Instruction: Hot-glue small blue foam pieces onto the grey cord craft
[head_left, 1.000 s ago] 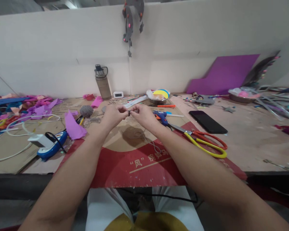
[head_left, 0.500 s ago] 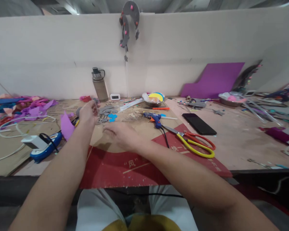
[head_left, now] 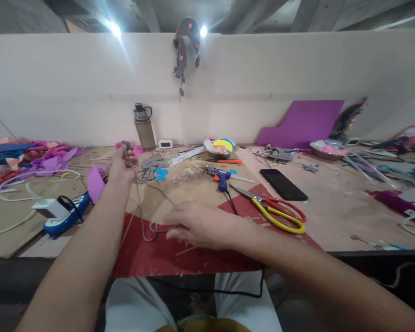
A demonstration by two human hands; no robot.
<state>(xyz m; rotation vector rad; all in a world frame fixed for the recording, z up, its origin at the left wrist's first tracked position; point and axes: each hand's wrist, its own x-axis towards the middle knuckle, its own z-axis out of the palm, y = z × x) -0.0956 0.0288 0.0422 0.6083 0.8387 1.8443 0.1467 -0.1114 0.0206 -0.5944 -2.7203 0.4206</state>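
Note:
A thin grey cord (head_left: pixel 140 212) runs in loose loops over the cardboard and its red part. My left hand (head_left: pixel 124 163) is raised near the bottle, its fingers closed on a small bundle of the grey cord. Over the red area, my right hand (head_left: pixel 190 223) has its fingers together around the cord's other stretch. Grey felt pieces (head_left: pixel 154 163) and blue felt flowers (head_left: pixel 161 173) lie between and beyond the hands. To the right are a blue glue gun (head_left: pixel 222 178) and scissors (head_left: pixel 280 216) with red and yellow handles.
A bottle (head_left: pixel 145 129) and a small white clock (head_left: pixel 165 144) stand by the wall. A bowl (head_left: pixel 219 150) is at the back, a black phone (head_left: pixel 283 184) at the right. Felt scraps (head_left: pixel 51 159) and a blue power strip (head_left: pixel 67 219) are at the left.
My right hand has moved toward me and to the right, and the grey cord now shows spread in loops between the hands. The view has tilted up slightly.

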